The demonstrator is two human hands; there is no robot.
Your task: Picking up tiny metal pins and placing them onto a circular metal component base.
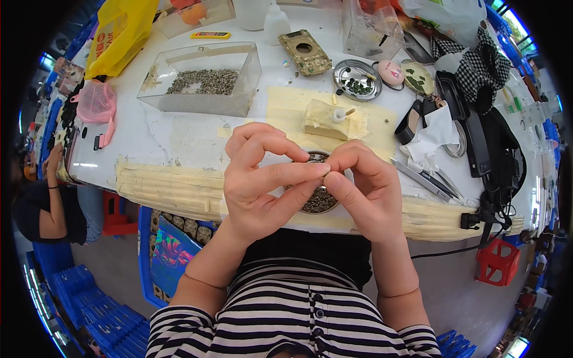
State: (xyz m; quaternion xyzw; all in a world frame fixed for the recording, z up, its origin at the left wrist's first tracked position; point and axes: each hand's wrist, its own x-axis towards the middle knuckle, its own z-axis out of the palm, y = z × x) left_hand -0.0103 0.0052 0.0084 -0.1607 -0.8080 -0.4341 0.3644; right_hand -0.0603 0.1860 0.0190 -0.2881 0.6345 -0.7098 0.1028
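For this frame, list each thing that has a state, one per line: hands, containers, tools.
Left hand: raised, fingertips pinched against the right's; anything held is too small to tell.
Right hand: raised, pinching likewise.
Round dish: holds small dark bits, partly hidden by hands.
Clear box: open, grainy bits inside.
Tweezers: lying untouched.
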